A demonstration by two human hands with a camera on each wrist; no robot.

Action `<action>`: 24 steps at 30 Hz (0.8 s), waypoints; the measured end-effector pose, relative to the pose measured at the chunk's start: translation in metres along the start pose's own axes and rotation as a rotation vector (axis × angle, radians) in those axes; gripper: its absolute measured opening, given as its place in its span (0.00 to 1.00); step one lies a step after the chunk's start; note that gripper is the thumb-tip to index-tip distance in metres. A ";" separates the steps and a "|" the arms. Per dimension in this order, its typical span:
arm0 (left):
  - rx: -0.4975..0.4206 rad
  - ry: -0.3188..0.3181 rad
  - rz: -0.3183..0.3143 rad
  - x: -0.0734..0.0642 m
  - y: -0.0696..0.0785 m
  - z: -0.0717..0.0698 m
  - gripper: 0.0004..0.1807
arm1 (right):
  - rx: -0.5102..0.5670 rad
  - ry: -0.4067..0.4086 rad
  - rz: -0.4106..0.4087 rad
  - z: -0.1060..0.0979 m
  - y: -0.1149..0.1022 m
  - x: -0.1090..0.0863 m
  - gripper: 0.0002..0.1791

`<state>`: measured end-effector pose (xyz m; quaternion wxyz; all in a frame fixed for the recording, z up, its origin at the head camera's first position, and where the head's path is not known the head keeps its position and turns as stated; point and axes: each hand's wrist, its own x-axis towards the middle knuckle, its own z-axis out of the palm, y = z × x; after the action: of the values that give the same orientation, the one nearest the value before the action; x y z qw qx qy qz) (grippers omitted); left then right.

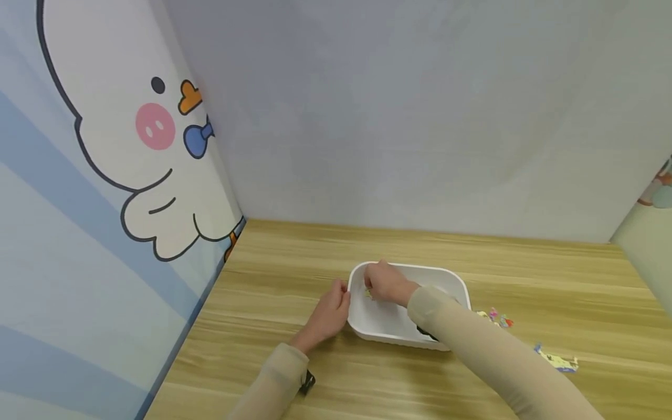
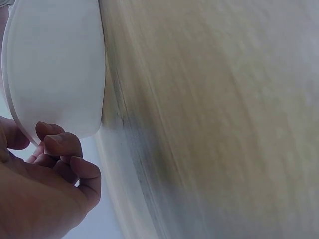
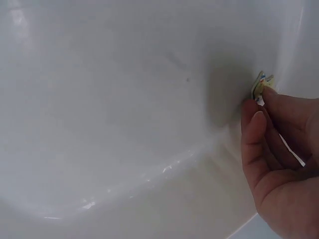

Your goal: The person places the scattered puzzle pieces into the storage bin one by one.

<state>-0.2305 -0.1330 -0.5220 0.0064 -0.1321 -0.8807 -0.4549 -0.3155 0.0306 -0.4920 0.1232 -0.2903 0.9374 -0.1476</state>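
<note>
A white plastic basin (image 1: 388, 333) with rounded corners stands on the wooden table. At its left end my left hand (image 1: 332, 312) grips the rim, the thumb on one side of the wall and curled fingers on the other, as the left wrist view shows of the basin (image 2: 60, 64). My right hand (image 1: 387, 283) reaches inside, toward the basin's far left corner. Between its thumb and fingertips it pinches a small, flat yellowish piece (image 3: 258, 87) with coloured print, held close to the basin's inner surface; its exact kind cannot be made out.
Right of the basin lie several small colourful bits (image 1: 493, 315), pink, red and yellow. Nearer the front right is a larger yellow-and-blue printed piece (image 1: 560, 361). A grey-white wall (image 1: 409, 116) rises behind the table (image 1: 273, 256), and a cartoon-printed panel (image 1: 105, 280) borders its left edge.
</note>
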 end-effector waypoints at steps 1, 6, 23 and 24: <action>0.005 0.001 -0.003 0.000 0.001 0.000 0.05 | 0.005 0.006 -0.006 -0.001 0.001 -0.001 0.07; 0.021 0.002 -0.037 0.000 0.002 0.002 0.06 | -0.006 0.055 -0.052 -0.010 0.004 -0.008 0.06; 0.056 0.038 -0.065 -0.002 0.007 0.006 0.08 | -0.005 0.106 -0.046 -0.048 0.018 -0.035 0.07; 0.061 0.038 -0.067 -0.002 0.006 0.007 0.08 | 0.002 0.115 -0.046 -0.050 0.021 -0.037 0.07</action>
<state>-0.2264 -0.1241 -0.5213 0.0119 -0.0938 -0.8978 -0.4301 -0.3120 0.0791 -0.4473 0.0659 -0.3028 0.9359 -0.1677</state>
